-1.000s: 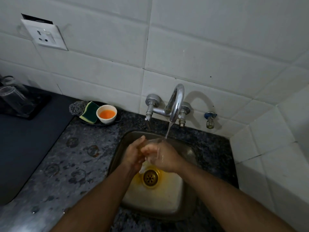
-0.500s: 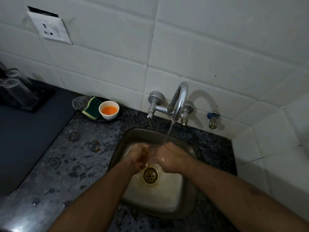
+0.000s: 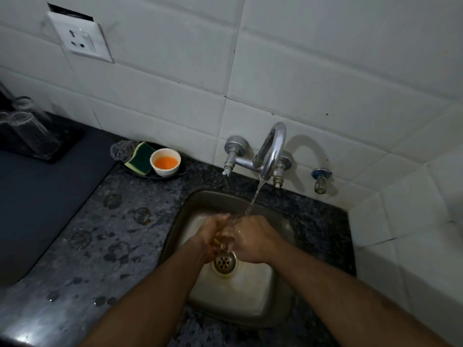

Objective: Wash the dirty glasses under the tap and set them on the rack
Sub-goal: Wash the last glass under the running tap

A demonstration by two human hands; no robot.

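Both hands are sinking lower over the sink (image 3: pixel 280 304) drain, left hand (image 3: pixel 213 234) and right hand (image 3: pixel 250 237) keeping a closed grip on the wet glass (image 3: pixel 223 232) under the tap (image 3: pixel 271 151), risking a slip.

tap (image 3: pixel 269 152): you see polished chrome metal, glossy.
sink (image 3: pixel 280 304): you see brushed steel, dull sheen, wet.
counter (image 3: pixel 120 236): speckled dark stone, smooth, with water marks.
wall tiles (image 3: pixel 325 71): white glazed ceramic, faint gloss.
sponge (image 3: pixel 140 159): soft foam, matt green scouring face.
bowl (image 3: pixel 165 162): white glazed ceramic.
glasses (image 3: pixel 27 128): clear glass, far left.
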